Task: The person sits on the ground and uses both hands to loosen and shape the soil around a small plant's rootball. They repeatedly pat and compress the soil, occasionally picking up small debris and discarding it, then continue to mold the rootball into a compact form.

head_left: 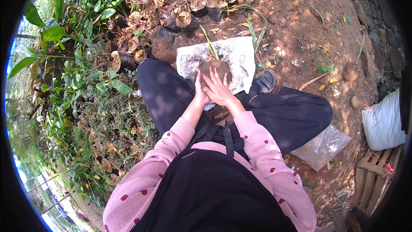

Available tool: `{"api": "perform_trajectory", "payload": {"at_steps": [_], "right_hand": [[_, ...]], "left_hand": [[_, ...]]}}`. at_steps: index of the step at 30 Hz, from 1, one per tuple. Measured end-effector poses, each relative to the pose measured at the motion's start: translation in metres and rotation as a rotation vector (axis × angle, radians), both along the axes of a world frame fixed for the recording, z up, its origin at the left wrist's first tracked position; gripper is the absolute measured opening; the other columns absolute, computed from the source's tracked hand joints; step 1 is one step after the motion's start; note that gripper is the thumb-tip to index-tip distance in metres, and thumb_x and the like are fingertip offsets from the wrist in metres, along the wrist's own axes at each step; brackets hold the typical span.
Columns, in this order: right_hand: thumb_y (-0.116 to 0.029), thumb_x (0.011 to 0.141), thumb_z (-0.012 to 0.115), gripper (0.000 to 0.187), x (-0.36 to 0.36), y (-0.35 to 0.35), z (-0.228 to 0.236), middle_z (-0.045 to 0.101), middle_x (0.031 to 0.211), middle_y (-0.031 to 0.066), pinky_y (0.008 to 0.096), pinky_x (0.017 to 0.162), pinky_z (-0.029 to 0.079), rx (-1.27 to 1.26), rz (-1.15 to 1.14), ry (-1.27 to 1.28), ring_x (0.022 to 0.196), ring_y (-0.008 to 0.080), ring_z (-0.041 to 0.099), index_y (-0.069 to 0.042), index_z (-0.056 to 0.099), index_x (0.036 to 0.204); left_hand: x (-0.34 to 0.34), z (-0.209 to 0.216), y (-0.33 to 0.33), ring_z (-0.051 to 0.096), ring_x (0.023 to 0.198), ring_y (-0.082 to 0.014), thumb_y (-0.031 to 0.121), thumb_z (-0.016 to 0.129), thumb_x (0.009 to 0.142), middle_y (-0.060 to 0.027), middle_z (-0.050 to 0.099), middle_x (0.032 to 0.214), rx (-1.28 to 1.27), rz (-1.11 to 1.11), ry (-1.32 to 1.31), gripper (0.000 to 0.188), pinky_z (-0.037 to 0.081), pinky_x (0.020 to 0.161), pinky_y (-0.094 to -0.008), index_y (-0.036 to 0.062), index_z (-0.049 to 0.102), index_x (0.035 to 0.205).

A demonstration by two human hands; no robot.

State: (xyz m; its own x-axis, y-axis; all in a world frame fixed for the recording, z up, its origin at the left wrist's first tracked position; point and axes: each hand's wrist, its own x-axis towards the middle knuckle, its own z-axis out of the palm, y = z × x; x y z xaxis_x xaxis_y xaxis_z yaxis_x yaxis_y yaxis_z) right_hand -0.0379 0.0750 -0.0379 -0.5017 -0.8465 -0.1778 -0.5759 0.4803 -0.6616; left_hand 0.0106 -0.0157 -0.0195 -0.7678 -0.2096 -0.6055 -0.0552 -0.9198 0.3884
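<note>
In the head view, one yellow-green leaf point(209, 42) rises from one brown soil mound point(226, 73) on one white sheet point(243, 53) between the person's bent legs. Two forearms reach forward, the left hand point(201, 93) turned edge-on with fingers straight and together, the right hand point(219, 92) palm-down with fingers slightly spread, both against the mound's near side.

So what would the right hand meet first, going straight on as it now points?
The right hand would likely first meet the brown soil mound around the plant; depth is unclear, its fingers may be touching it.
</note>
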Motion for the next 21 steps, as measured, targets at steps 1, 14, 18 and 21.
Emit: {"api": "perform_trajectory", "payload": {"at_steps": [1, 14, 18, 21], "right_hand": [[-0.051, 0.095, 0.028, 0.063, 0.001, 0.0, 0.002, 0.008, 0.154, 0.0174, 0.0589, 0.109, -0.008, 0.015, 0.016, 0.001, 0.142, 0.033, 0.005, -0.015, 0.024, 0.146], [-0.002, 0.089, 0.053, 0.021, -0.043, 0.006, -0.007, 0.067, 0.104, 0.0089, 0.0281, 0.092, 0.043, -0.829, -0.762, -0.365, 0.1, 0.0139, 0.06, 0.002, 0.058, 0.109], [-0.017, 0.089, 0.062, 0.043, -0.046, 0.013, -0.022, 0.057, 0.121, 0.0131, 0.0314, 0.095, 0.042, -0.708, -0.886, -0.676, 0.111, 0.0201, 0.054, 0.002, 0.048, 0.125], [-0.024, 0.086, 0.067, 0.063, -0.035, 0.009, -0.023, 0.051, 0.129, 0.0153, 0.0321, 0.096, 0.041, -0.585, -0.858, -0.976, 0.116, 0.0213, 0.05, 0.003, 0.038, 0.135]], "left_hand": [[0.001, -0.009, -0.002, 0.038, 0.128, -0.0341, 0.066, 0.042, 0.085, -0.0147, 0.035, 0.143, 0.014, 0.001, 0.01, 0.078, 0.03, 0.106, -0.0507, 0.014, 0.03, 0.142], [0.0, -0.024, -0.012, 0.044, 0.124, -0.0306, 0.051, 0.029, 0.095, -0.0099, 0.046, 0.136, 0.033, 0.087, 0.115, 0.057, 0.034, 0.103, -0.0489, 0.013, 0.043, 0.135], [0.002, -0.031, -0.013, 0.046, 0.122, -0.0307, 0.051, 0.033, 0.095, -0.0113, 0.047, 0.135, 0.057, 0.053, 0.13, 0.056, 0.037, 0.101, -0.0487, 0.0119, 0.043, 0.135], [0.0, -0.034, -0.011, 0.049, 0.119, -0.0286, 0.048, 0.037, 0.095, -0.0114, 0.049, 0.132, 0.013, 0.042, 0.051, 0.054, 0.039, 0.1, -0.046, 0.0097, 0.044, 0.133]]}}
